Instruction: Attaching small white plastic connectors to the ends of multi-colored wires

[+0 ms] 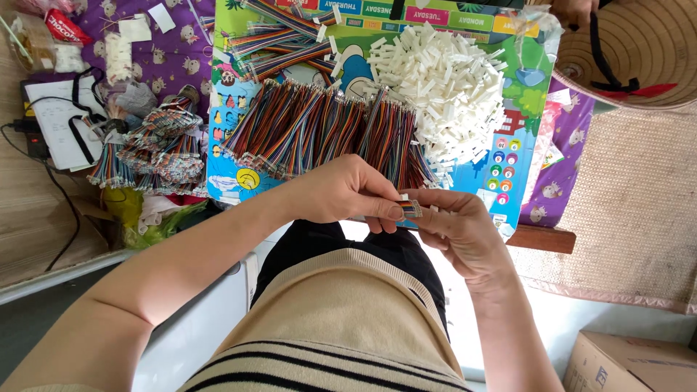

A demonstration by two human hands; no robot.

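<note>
Colourful cartoon-printed low table (523,181), heap of small white plastic connectors (443,80), row of rainbow ribbon-cable lengths (319,131), short rainbow ribbon cable piece (410,209) pinched between left hand (341,192) and right hand (461,229), both grasping it

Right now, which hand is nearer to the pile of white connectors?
Right. The right hand is just below the white connector pile; the left hand is further left, below the ribbon cables.

woven conical hat (639,51), cardboard box (632,363), purple patterned cloth (167,51)
</note>
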